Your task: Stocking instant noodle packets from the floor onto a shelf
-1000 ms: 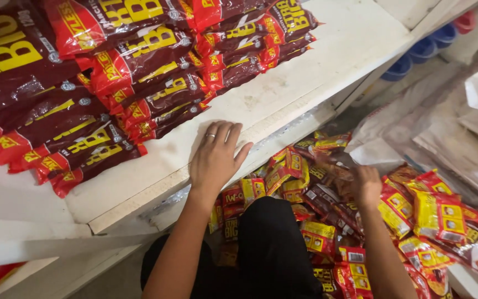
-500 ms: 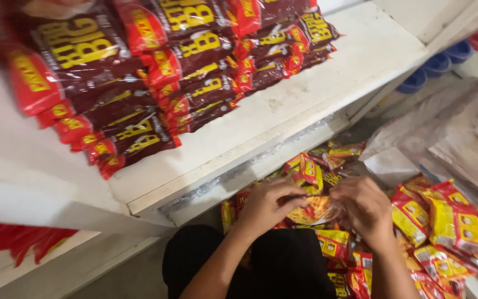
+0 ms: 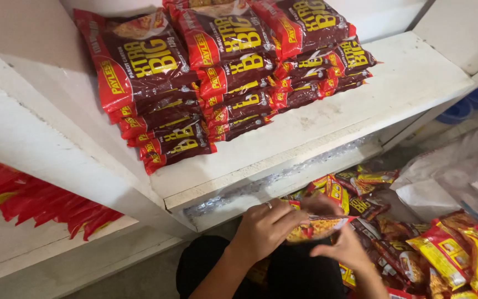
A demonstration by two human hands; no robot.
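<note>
My left hand (image 3: 262, 228), a ring on one finger, and my right hand (image 3: 345, 247) meet low in the view, both closed around a yellow and red noodle packet (image 3: 317, 226) held between them over my dark-clothed lap. Just behind and to the right lies a loose heap of red and yellow packets (image 3: 449, 252). Above, on the white shelf (image 3: 327, 119), stand stacked rows of dark red packets (image 3: 222, 72) with yellow lettering.
The shelf's front edge (image 3: 261, 169) runs diagonally just above my hands. A lower shelf at the left holds red packets (image 3: 40, 202). White sacks (image 3: 460, 171) lie at the right, with blue caps (image 3: 471, 105) behind them.
My left hand left the shelf edge and came down to join my right hand on a packet. The view swung upward, showing more of the stacked shelf.
</note>
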